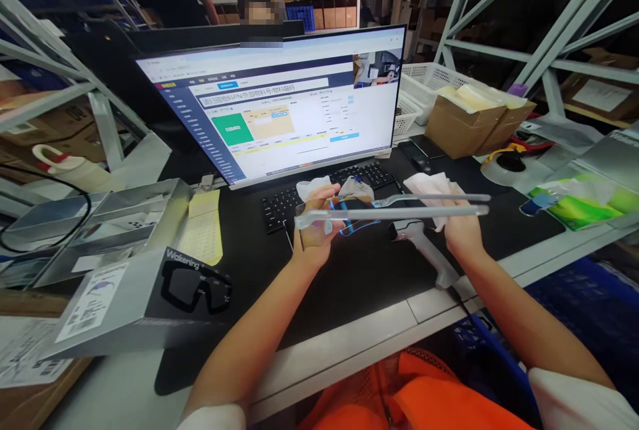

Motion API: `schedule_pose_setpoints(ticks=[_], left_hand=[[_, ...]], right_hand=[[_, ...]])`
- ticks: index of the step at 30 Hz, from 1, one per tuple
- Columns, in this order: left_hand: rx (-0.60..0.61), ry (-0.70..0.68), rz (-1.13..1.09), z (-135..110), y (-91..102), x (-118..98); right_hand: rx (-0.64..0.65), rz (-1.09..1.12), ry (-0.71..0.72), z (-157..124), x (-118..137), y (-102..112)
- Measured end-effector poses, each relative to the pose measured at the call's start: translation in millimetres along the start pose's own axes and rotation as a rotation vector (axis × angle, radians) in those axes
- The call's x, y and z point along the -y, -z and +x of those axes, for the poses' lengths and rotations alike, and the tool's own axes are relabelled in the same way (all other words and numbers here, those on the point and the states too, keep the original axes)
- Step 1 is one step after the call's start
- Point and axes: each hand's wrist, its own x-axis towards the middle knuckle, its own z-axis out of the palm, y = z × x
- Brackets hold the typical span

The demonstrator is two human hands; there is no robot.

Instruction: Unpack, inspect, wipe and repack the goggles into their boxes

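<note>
A pair of clear-framed glasses (389,212) with dark lenses hangs above the black desk mat, its two temple arms pointing right. My left hand (317,230) is closed on the lens end, with a white cloth (314,188) bunched in its fingers. My right hand (462,227) is closed round another white cloth (432,185), just under the temple tips. A grey barcode scanner (426,250) lies on the mat below the glasses.
A keyboard (329,194) and a lit monitor (279,100) stand behind the hands. A grey glasses box (130,303) with an open silver box (100,223) sits at left. Cardboard boxes (474,120), white baskets (429,80) and a tape roll (506,164) are at right. A person sits behind the monitor.
</note>
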Motion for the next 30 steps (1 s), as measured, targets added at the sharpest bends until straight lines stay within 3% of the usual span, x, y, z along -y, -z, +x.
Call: schedule_pose_setpoints(ticks=[3, 7, 10, 13, 18, 23, 26, 30], left_hand=[[0.062, 0.013, -0.028, 1.4, 0.2, -1.3], [0.144, 0.04, -0.085, -3.6, -0.3, 4.5], [0.233, 0.202, -0.103, -10.9, 0.1, 8.7], [0.291, 0.411, -0.082, -16.7, -1.5, 11.5], [0.185, 0.62, -0.242, -16.5, -10.8, 11.8], [0.054, 0.718, -0.303, -17.1, -15.7, 8.4], [-0.031, 0.726, -0.333, -19.7, -18.1, 6.4], [-0.049, 0.708, -0.35, -17.3, -20.2, 2.7]], right_hand=[[0.076, 0.109, -0.02, 13.0, 25.8, -16.5], [0.138, 0.161, 0.106, 14.4, 71.2, -33.1], [0.259, 0.191, 0.204, 0.4, 84.3, -36.9], [0.452, 0.229, 0.337, -14.5, 81.2, -33.9], [0.692, 0.256, 0.469, -19.9, 74.5, -28.5], [0.743, 0.324, 0.558, -21.0, 74.0, -31.5], [0.747, 0.423, 0.541, -25.6, 71.7, -32.5], [0.781, 0.591, 0.4, -30.9, 69.3, -32.8]])
